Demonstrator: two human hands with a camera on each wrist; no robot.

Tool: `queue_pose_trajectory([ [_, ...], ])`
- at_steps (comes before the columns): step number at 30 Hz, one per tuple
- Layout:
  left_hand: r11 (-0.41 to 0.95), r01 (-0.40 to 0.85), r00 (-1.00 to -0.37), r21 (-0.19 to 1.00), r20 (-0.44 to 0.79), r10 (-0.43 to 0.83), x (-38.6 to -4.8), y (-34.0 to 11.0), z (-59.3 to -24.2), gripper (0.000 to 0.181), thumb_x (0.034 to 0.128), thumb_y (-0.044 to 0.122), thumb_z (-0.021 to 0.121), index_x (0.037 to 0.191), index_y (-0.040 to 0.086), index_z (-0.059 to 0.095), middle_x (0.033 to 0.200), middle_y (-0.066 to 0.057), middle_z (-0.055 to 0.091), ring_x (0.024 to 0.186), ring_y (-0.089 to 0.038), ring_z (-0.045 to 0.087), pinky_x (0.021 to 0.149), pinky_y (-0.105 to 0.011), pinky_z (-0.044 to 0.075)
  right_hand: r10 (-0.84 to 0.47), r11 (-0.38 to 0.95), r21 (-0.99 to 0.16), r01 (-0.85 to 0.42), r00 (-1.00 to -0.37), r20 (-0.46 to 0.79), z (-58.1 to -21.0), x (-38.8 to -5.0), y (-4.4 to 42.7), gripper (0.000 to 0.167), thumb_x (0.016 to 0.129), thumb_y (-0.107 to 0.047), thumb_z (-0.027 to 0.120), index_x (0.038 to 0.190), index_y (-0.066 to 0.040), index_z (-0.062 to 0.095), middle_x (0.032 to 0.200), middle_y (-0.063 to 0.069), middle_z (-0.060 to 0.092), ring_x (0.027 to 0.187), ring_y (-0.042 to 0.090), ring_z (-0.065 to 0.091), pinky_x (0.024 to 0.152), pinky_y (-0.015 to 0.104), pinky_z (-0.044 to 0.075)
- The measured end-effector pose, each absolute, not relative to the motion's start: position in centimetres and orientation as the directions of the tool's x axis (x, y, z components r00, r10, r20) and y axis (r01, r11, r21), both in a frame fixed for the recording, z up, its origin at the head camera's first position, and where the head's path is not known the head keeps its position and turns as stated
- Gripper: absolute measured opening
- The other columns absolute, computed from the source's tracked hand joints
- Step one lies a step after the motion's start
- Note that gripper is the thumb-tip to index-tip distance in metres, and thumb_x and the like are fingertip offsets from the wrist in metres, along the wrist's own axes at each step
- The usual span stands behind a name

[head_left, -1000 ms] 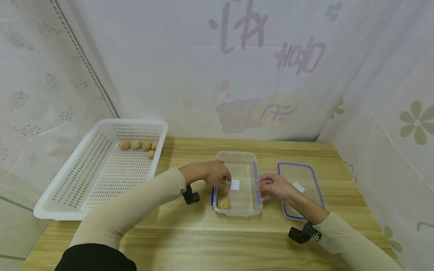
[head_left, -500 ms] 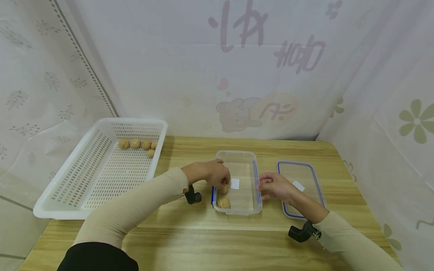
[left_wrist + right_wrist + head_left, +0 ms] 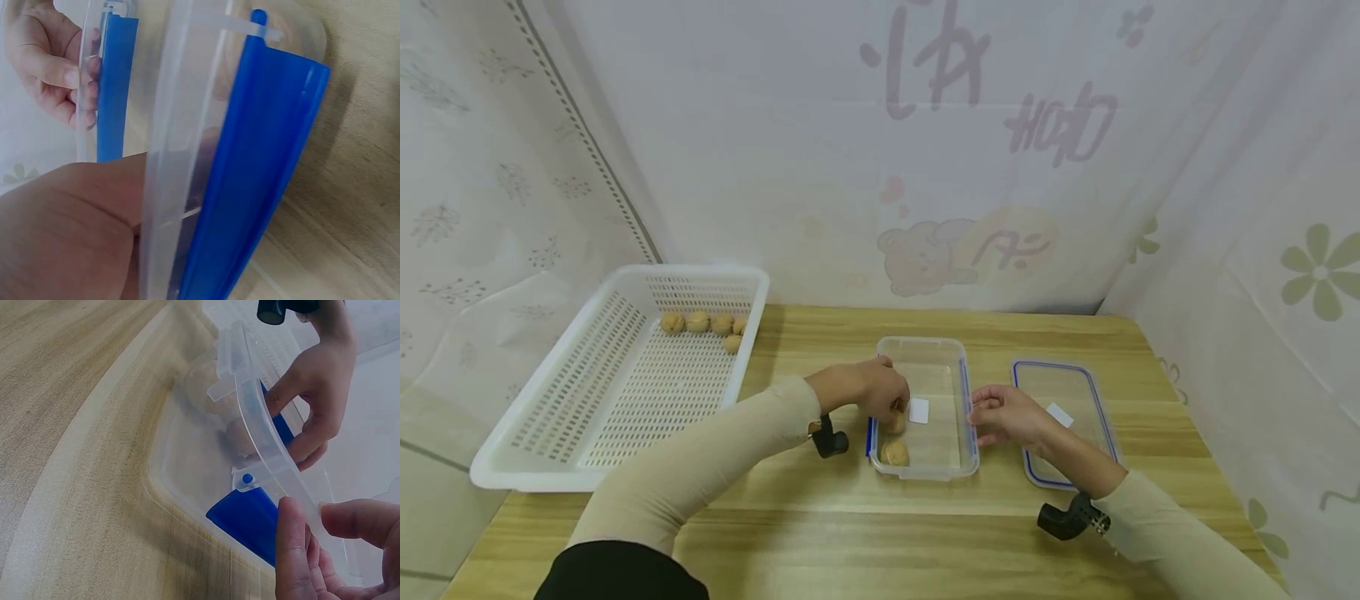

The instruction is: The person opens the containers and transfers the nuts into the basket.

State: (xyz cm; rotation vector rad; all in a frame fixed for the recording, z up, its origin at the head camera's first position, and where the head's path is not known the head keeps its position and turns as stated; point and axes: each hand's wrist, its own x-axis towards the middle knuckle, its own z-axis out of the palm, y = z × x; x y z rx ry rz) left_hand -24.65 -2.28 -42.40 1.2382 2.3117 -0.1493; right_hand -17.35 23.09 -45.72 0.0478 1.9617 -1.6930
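A clear plastic food container (image 3: 938, 367) with blue side clips stands on the table. My left hand (image 3: 880, 390) reaches down inside it over the left wall, fingers curled at a walnut (image 3: 895, 424). In the right wrist view, that walnut (image 3: 240, 437) shows through the wall near my left hand (image 3: 319, 394); the fingertips are partly hidden. A second walnut (image 3: 895, 453) lies in the near left corner. My right hand (image 3: 1009, 414) holds the container's right rim, the thumb on one side and fingers on the other, as the right wrist view shows (image 3: 350, 550).
At the left is a white perforated basket (image 3: 647, 392), with several walnuts (image 3: 698, 322) in its far right corner. A clear lid with a blue seal (image 3: 1063, 385) lies right of the container, partly under my right forearm. Curtains with prints (image 3: 820, 167) hang behind and beside the table.
The walnut under my left fingers, mostly hidden a second ago, now shows below the fingertips. My left wrist has shifted slightly right. My right hand stays at the container's rim.
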Motion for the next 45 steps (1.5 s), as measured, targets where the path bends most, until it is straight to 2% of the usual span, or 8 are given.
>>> queue_pose_trajectory([
  [5,0.583,0.787,-0.476,0.199,-0.406,0.78,-24.6,-2.6,-42.9,0.024,0.0951,0.03,0.074,0.112,0.014,0.074,0.094,0.008,0.07,0.085,-0.007,0.06,0.106,-0.035,0.036,-0.317,0.203,-0.906,0.373,-0.85,-0.421,-45.6,-17.2,23.0,0.036,0.094,0.003,0.064,0.124,0.014,0.048,0.097,0.009,0.064,0.084,0.017,0.066,0.072,0.033,0.062],
  [9,0.596,0.75,-0.5,0.286,-0.345,0.794,-24.8,-2.8,-42.9,0.026,0.0936,0.03,0.076,0.112,0.012,0.073,0.093,0.006,0.067,0.083,-0.008,0.057,0.091,-0.03,0.046,-0.312,0.204,-0.903,0.377,-0.849,-0.425,-45.5,-17.2,23.0,0.035,0.094,0.003,0.065,0.124,0.013,0.049,0.096,0.009,0.064,0.084,0.017,0.066,0.071,0.033,0.062],
  [13,0.584,0.713,-0.501,0.389,-0.3,0.812,-25.1,-2.9,-42.9,0.022,0.0936,0.025,0.076,0.11,0.011,0.071,0.093,0.004,0.065,0.084,-0.009,0.055,0.078,-0.026,0.049,-0.312,0.203,-0.903,0.378,-0.849,-0.425,-45.6,-17.2,22.9,0.034,0.094,0.004,0.065,0.122,0.013,0.049,0.096,0.009,0.064,0.084,0.017,0.066,0.071,0.032,0.062],
  [20,0.49,0.634,-0.487,0.599,-0.183,0.854,-25.8,-3.2,-42.6,0.018,0.0918,0.01,0.074,0.107,0.006,0.066,0.097,0.0,0.063,0.091,-0.014,0.058,0.081,-0.025,0.049,-0.309,0.196,-0.899,0.391,-0.846,-0.435,-45.7,-17.1,22.9,0.032,0.094,0.004,0.064,0.122,0.012,0.049,0.095,0.008,0.063,0.083,0.017,0.065,0.07,0.031,0.062],
  [27,0.417,0.55,-0.524,0.724,-0.089,0.847,-26.5,-4.1,-42.2,0.026,0.0903,0.004,0.077,0.111,0.002,0.063,0.104,-0.007,0.062,0.095,-0.017,0.062,0.086,-0.025,0.054,-0.315,0.195,-0.901,0.388,-0.845,-0.432,-45.6,-17.1,22.9,0.034,0.095,0.004,0.064,0.124,0.013,0.049,0.095,0.009,0.062,0.083,0.017,0.064,0.07,0.031,0.062],
  [36,0.368,0.456,-0.596,0.81,-0.029,0.802,-27.1,-5.0,-41.1,0.029,0.0894,0.002,0.077,0.113,-0.001,0.062,0.113,-0.012,0.064,0.103,-0.025,0.065,0.089,-0.029,0.056,-0.316,0.191,-0.904,0.383,-0.848,-0.426,-45.7,-17.2,22.9,0.034,0.095,0.004,0.064,0.124,0.013,0.048,0.095,0.008,0.063,0.083,0.017,0.066,0.07,0.031,0.062],
  [45,0.265,0.403,-0.641,0.876,0.063,0.765,-27.8,-7.5,-39.0,0.027,0.0856,-0.01,0.076,0.109,-0.008,0.061,0.107,-0.017,0.066,0.098,-0.028,0.065,0.089,-0.034,0.058,-0.322,0.198,-0.904,0.38,-0.845,-0.426,-45.5,-17.3,23.0,0.035,0.096,0.004,0.062,0.126,0.014,0.047,0.098,0.01,0.063,0.084,0.018,0.066,0.072,0.032,0.062],
])
